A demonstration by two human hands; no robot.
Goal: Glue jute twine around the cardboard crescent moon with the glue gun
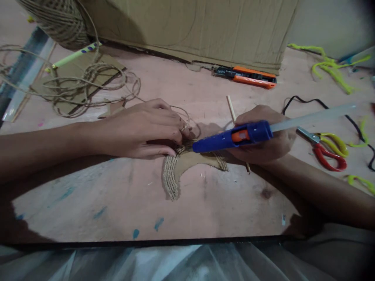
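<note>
Gluing neatly along the cardboard crescent (190, 160) at the centre of the frame called, it seemed, for short beads of glue, each covered while hot. Rows of twine (169, 175) followed its outer curve, lying close side by side; keeping the next one equally snug looked like the main point of care. The blue glue gun (225, 140) reached in from the right, its nozzle at the top of the arc; a low, shallow angle would probably suit a thin line best. The right hand (260, 132) was wrapped around the gun, its trigger out of sight. Palm down, the left hand (158, 127) had its fingers loosely bent, the tips beside the nozzle at the twine; whether they pinched the strand, I could not tell. Fingertips so near hot glue risked a burn, so pressing a little behind the nozzle seemed wiser. Farther out, slack loops (89, 74) lay tangled at the upper left, below the twine ball (58, 21); freeing some slack first could spare a tug on fresh glue. Scissors (329, 150) sat right of the right hand on the table (205, 210), well away from the crescent.
</note>
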